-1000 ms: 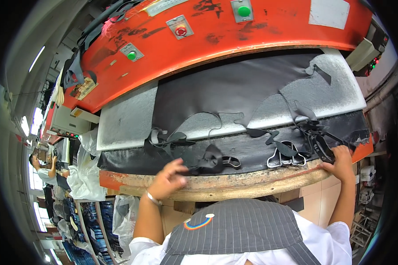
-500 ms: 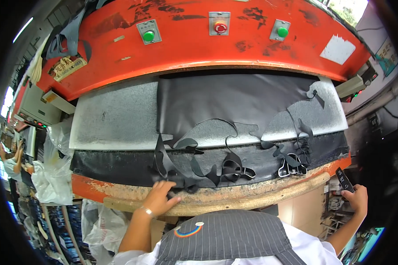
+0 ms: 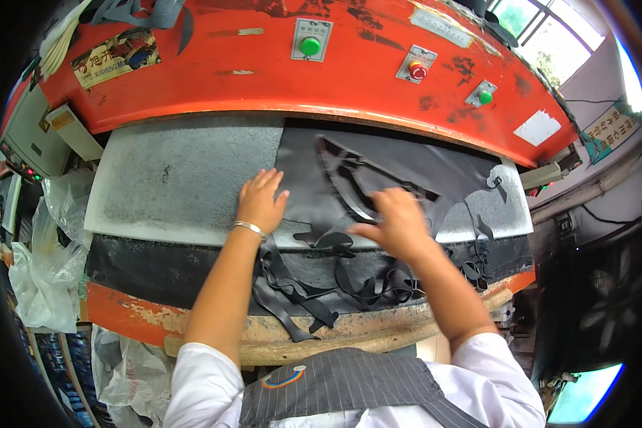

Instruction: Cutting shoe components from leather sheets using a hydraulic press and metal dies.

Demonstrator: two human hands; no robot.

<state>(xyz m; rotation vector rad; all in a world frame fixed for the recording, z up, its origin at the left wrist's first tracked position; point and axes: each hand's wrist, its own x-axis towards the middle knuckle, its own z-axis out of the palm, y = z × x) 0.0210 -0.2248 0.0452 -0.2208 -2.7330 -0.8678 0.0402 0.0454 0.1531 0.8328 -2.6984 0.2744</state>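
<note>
Right hand (image 3: 401, 222) swung in from far right; I now have dark frame (image 3: 341, 189) at black sheet (image 3: 299, 167), contact unclear. Motion blur, can't tell grip. Left hand (image 3: 262, 203) spread at sheet's left edge. Work's back on sheet.

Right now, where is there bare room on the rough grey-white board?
The board is bare left of the left hand, below the red machine front. Crowded: its middle, under the smooth black sheet and curved black frame; curled black scraps in front.
</note>
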